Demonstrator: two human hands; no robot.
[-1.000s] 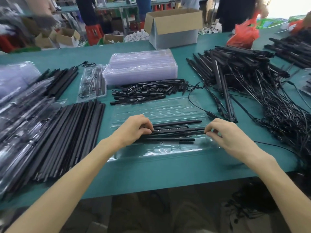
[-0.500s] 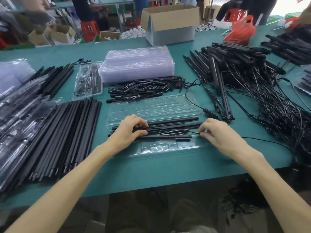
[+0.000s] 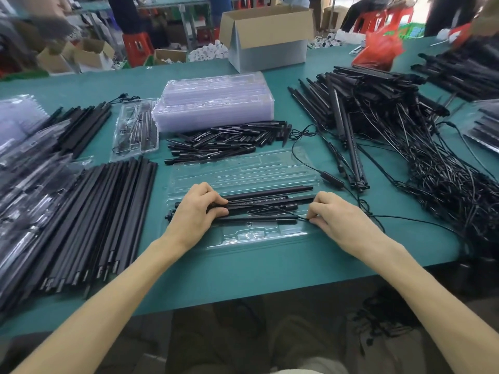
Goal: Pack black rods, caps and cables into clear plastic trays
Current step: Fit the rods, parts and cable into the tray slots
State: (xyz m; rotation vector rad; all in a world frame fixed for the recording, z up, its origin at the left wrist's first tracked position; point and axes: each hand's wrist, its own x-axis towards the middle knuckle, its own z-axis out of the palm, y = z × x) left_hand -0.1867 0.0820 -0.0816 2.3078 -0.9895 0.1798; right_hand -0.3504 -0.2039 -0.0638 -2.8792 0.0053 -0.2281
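Lying in the tray [image 3: 256,236], several rods [image 3: 270,190] fill its near slots. Left hand [image 3: 194,211] grips their ends; right hand [image 3: 340,220] pinches a cable [image 3: 291,213].

Glossy clear plastic tray [image 3: 251,236], matt black rods [image 3: 259,205]

- A long table topped with teal-green matting [image 3: 243,276] fills the foreground and runs away to the right.
- An open brown cardboard box with silver-grey sides [image 3: 270,54] stands at the table's far edge.
- A crumpled red plastic bag [image 3: 378,51] lies on the table to the right of that box.
- Beyond the table are red plastic stools [image 3: 136,47], small open cardboard cartons on the floor [image 3: 91,54] and a heap of small white parts [image 3: 208,52].
- A second teal-topped bench on metal legs [image 3: 186,20] stands farther back.
- A green plastic crate [image 3: 409,29] sits at the upper right.
- Bright daylight [image 3: 421,6] washes out the top right corner.
- Standing people in dark clothes [image 3: 445,14] are partly in view at the back.
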